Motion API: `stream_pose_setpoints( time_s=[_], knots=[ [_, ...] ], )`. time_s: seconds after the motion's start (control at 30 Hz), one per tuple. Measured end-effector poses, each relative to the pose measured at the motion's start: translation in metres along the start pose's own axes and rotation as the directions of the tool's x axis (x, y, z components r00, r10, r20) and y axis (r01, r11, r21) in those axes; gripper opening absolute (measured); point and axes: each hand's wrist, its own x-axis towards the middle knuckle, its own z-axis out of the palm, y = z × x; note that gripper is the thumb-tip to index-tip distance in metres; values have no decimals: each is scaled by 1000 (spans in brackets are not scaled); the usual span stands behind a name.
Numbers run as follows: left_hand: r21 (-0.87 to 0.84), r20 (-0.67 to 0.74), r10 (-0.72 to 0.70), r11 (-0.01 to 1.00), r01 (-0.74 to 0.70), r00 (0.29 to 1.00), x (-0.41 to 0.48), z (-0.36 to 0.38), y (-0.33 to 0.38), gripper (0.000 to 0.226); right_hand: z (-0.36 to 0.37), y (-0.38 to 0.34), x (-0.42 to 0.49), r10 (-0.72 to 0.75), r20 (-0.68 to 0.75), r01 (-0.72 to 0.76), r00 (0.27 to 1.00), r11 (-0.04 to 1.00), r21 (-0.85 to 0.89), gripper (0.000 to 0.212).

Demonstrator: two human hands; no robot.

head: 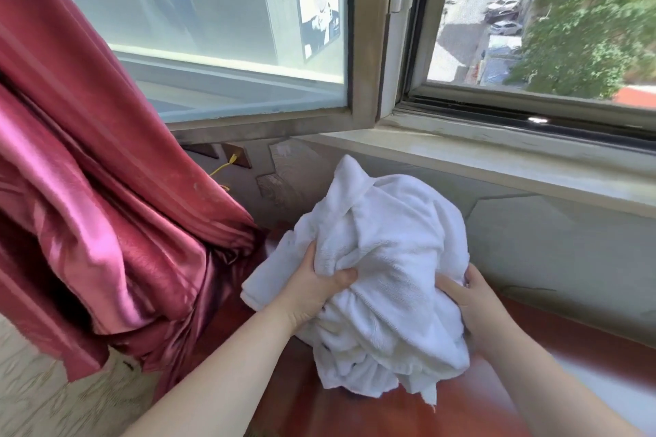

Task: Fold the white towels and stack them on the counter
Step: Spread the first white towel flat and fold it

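A window [365, 32] fills the upper part of the view. Its left pane is swung open and its right side looks down on a street with parked cars and a green tree [589, 25]. On the left a shiny red curtain [88, 206] hangs in heavy folds down to the floor. Its lower edge lies just beside the near end of the worktop [372, 411], a red-brown surface along the bottom of the view. A pale windowsill [497, 160] runs under the right side of the window, above a grey wall.

The white towels [390, 241] are one crumpled bundle, unfolded, held between both hands over the worktop and below the windowsill. The bundle's lower folds hang down toward the worktop; whether they touch it cannot be told.

The left hand [312, 294] holds the bundle's left side, its grip pinching a thick fold with the thumb laid across the top and the fingers hidden beneath. The right hand [472, 301] holds the right side, its grip closed on the cloth with the thumb pressed in and the fingers curled behind.

A thin yellow cord [222, 167] shows near the wall, just behind the curtain's edge.
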Motion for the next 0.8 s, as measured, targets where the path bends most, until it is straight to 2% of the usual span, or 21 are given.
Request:
stream_pose_setpoints(
  time_s=[0.1, 0.2, 0.37, 0.47, 0.57, 0.67, 0.73, 0.8],
  knots=[
    [-53, 51, 2, 999, 0, 999, -3, 49, 0, 60, -52, -9, -17, -21, -2, 21, 1000, 1000, -22, 46],
    [-39, 64, 0, 999, 3, 998, -8, 97, -3, 54, -99, -1, -36, 0, -48, -2, 999, 999, -41, 47],
    [29, 140, -22, 999, 18, 990, -6, 166, -17, 47, -162, 30, -66, 48, -191, -63, 980, 995, -75, 44],
    [86, 187, -74, 995, 59, 980, -5, 203, -32, 55, -192, 45, -81, 75, -283, -105, 956, 990, -90, 47],
    [207, 175, -158, 971, 120, 972, -2, 234, -53, 65, -218, 59, -89, 127, -328, -158, 936, 985, -69, 39],
    [360, 153, -217, 921, 150, 964, -1, 239, -67, 74, -224, 72, -92, 230, -312, -272, 922, 957, -97, 11],
    [533, 124, -205, 839, 109, 971, -1, 232, -79, 90, -219, 76, -92, 290, -265, -326, 920, 940, -103, 15],
    [685, 83, -147, 727, 51, 986, 1, 222, -89, 95, -212, 74, -89, 346, -261, -363, 901, 932, -19, 11]
  ],
)
